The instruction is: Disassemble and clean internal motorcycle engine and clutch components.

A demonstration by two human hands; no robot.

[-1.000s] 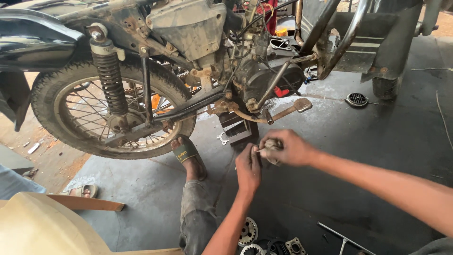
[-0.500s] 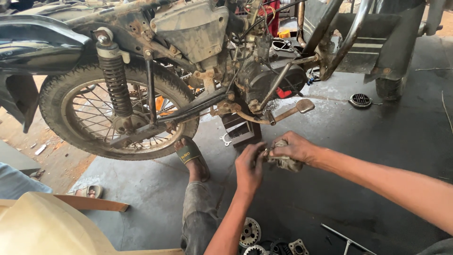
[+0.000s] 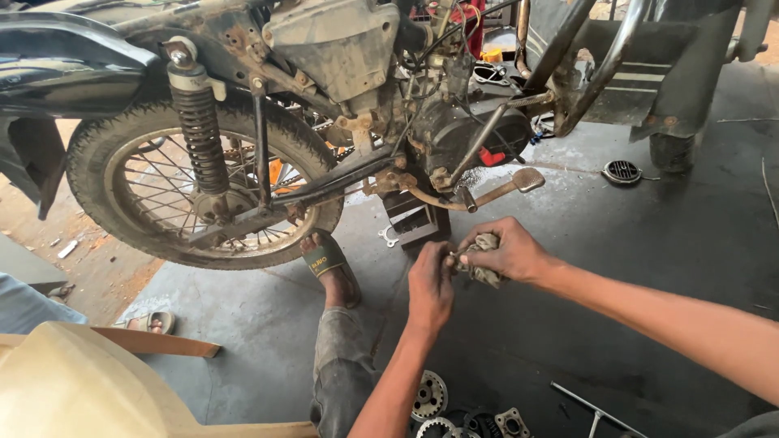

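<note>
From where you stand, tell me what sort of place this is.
Probably a motorcycle repair workshop: a partly stripped motorcycle stands on an oil-stained concrete floor, and loose gears lie by the worker's knee.

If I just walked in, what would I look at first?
Probably the big dirty motorcycle across the top of the picture, with its spoked rear wheel at the left. Just below the engine, the left hand and the right hand meet around a grubby rag. Near the bottom edge, round metal gear parts lie on the grey floor.
</note>
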